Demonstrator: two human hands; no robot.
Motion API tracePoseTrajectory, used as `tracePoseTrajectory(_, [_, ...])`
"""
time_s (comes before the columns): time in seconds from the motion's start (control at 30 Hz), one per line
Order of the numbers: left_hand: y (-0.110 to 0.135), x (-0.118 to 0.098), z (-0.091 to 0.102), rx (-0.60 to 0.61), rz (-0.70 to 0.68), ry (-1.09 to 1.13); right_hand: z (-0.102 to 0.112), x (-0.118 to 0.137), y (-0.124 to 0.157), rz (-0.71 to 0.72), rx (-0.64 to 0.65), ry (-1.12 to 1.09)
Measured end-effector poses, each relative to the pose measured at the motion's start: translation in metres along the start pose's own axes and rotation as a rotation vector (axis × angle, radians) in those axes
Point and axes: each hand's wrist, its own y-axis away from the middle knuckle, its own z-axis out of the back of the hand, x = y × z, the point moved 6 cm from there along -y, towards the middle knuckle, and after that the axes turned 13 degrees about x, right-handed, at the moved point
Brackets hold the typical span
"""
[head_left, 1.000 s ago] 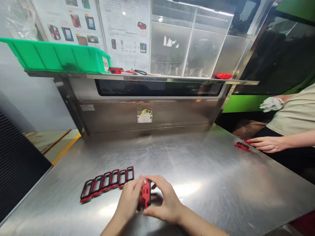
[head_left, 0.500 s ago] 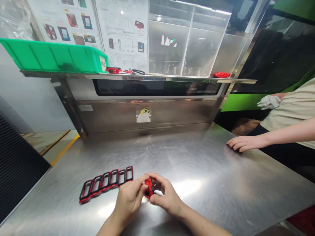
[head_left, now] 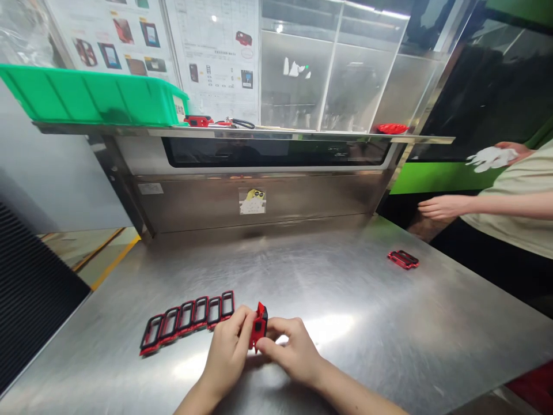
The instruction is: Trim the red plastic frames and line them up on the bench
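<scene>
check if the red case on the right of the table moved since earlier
Yes, it shifted left: the red-and-black case now lies nearer below the back right corner of the steel table than it did earlier.

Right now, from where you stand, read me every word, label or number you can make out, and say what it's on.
Printed sheet on the wall: too small to read.
Label on the green bin: too blurred to read.
Sticker on the steel panel: too small to read.
Nothing is legible.
</scene>
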Motion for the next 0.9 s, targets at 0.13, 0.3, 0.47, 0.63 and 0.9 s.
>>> tracePoseTrajectory(0.13, [0.000,0.004,-0.003,0.027,0.039,0.046,0.000,0.000,0.000,0.010,0.003,0.031])
tracePoseTrajectory(0.3, [0.000,0.006,-0.005,0.035,0.080,0.111,-0.001,0.000,0.000,0.020,0.008,0.024])
tracePoseTrajectory(0.47, [-0.001,0.008,-0.007,0.046,0.109,0.167,-0.001,-0.002,-0.001,-0.006,0.026,0.015])
tracePoseTrajectory(0.63, [-0.002,0.009,-0.007,0.046,0.089,0.166,-0.001,-0.005,-0.001,-0.019,0.036,-0.014])
tracePoseTrajectory(0.9, [-0.002,0.012,-0.010,0.065,0.111,0.198,-0.003,-0.008,-0.001,-0.027,0.043,-0.083])
